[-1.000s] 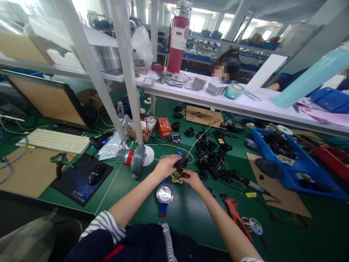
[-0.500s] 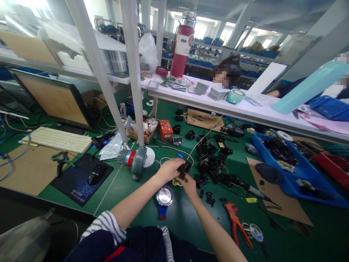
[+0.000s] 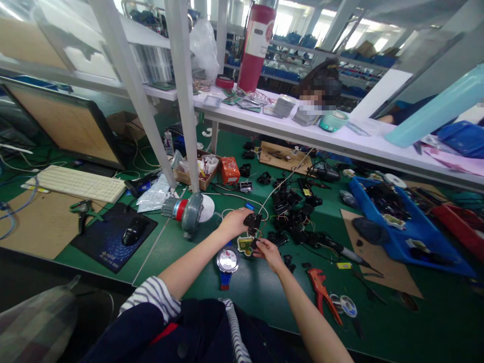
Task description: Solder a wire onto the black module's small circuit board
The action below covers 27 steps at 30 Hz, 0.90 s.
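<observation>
My left hand (image 3: 236, 224) is closed round a black plastic housing (image 3: 252, 221) above the green bench. A little lower and to the right, my right hand (image 3: 269, 253) pinches a small black piece (image 3: 255, 243). Thin wires (image 3: 258, 233) show between the two black parts. Just left of the right fingertips is a green and yellow circuit board (image 3: 245, 245) with a pale edge; whether it rests on the bench or hangs by wires I cannot tell. A round gauge-like dial with a blue strap (image 3: 227, 259) lies below my left wrist.
Black housings with wires (image 3: 293, 209) are heaped beyond my right hand. Red-handled pliers (image 3: 324, 297) and a solder spool (image 3: 348, 306) lie at the right front. A blue tray (image 3: 401, 232) stands farther right. A grey motor-like unit (image 3: 192, 216) sits left. A person is behind the shelf (image 3: 242, 115).
My right hand has drawn away from the black housing with the small black piece, opening a gap where wires show. The circuit board is more exposed. The view has tilted slightly downward.
</observation>
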Motion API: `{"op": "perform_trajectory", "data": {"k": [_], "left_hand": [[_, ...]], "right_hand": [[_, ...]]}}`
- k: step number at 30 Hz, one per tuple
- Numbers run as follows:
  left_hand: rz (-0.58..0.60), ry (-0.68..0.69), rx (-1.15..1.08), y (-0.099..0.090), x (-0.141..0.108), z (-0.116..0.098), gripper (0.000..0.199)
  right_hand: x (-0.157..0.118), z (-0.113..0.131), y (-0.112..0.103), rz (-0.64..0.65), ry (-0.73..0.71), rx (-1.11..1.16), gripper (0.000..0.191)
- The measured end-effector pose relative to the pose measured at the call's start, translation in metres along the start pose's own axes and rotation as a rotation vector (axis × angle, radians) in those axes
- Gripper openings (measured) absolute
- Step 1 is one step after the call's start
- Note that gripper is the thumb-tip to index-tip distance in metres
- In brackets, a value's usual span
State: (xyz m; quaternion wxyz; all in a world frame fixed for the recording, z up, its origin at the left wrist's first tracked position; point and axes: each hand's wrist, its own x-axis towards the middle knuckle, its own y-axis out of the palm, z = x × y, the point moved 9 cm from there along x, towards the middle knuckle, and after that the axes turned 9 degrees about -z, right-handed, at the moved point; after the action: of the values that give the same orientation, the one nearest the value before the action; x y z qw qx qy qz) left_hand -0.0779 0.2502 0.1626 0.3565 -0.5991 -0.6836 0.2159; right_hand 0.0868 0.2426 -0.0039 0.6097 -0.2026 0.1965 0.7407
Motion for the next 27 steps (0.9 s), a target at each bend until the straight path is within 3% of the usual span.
{"op": "perform_trajectory", "data": {"k": [10,19,27], "left_hand": [[0.002,-0.09,0.026,0.008,-0.002,0.02,0.039],[-0.02,-0.181,-0.021,0.02,-0.002,0.036,0.041],[-0.023,-0.341,-0.053,0.049,-0.023,0.073,0.038]], "right_hand": [[-0.001,-0.001,0.004,-0.013,0.043,0.087,0.056],[-0.002,-0.007,0.006,-0.052,0.121,0.182,0.029],[-0.019,-0.032,0.011,-0.163,0.277,0.348,0.011]]}}
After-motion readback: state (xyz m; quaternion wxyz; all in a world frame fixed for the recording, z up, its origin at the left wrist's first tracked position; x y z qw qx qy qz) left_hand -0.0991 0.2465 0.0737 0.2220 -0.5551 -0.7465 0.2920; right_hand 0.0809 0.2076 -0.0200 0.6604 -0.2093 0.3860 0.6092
